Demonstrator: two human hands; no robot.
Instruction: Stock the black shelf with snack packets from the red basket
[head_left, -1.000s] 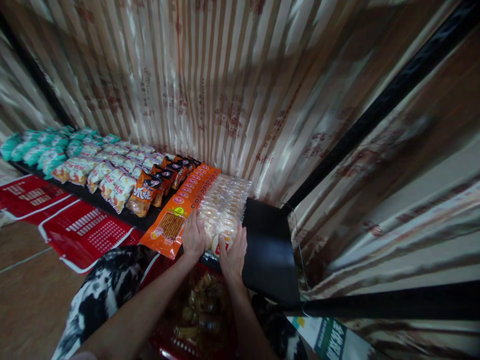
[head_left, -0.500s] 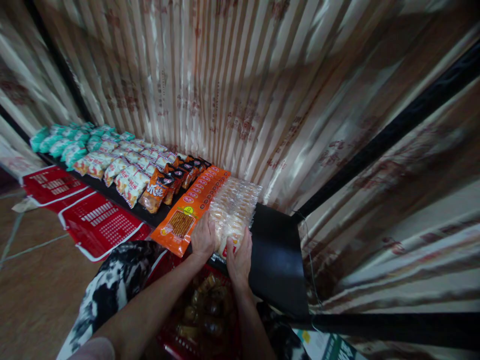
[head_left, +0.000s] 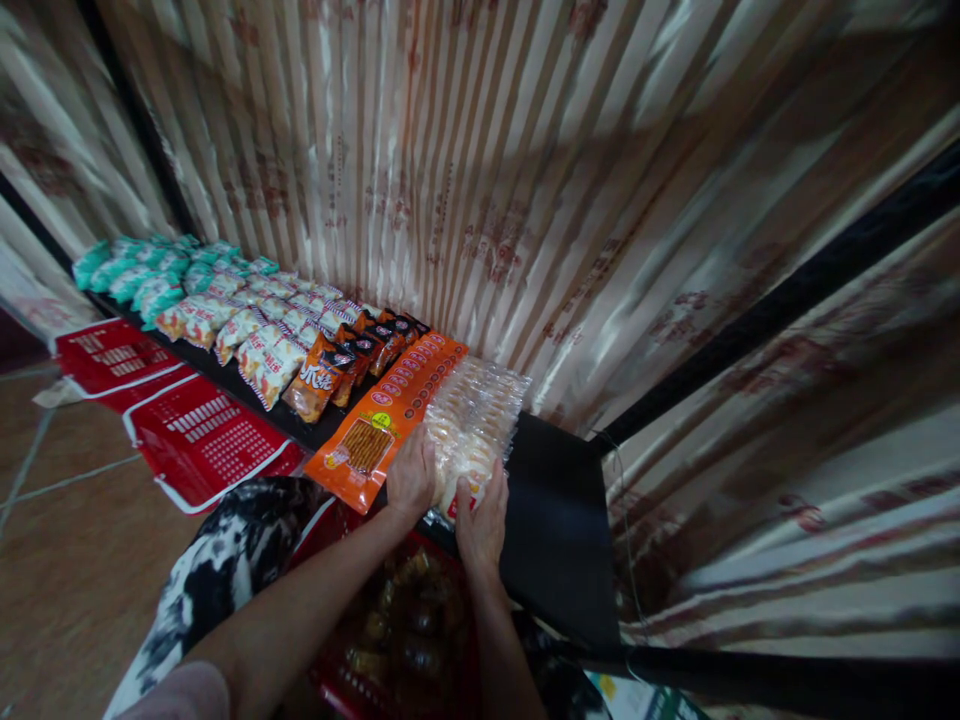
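Clear packs point(head_left: 474, 425) sit rowed on the shelf point(head_left: 559, 520) — left hand point(head_left: 411, 478) and right hand point(head_left: 481, 517) flank the front one, fingers loosely grasping it.

a small shop: rows of snack packets point(head_left: 247, 335) on a display shelf point(head_left: 555, 520).

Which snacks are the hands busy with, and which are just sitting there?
In hand:
left hand and right hand, both on the clear packs of pale biscuits
black shelf they lie on

Just sitting:
orange snack packs
dark orange bags
green bags
red baskets
striped curtain
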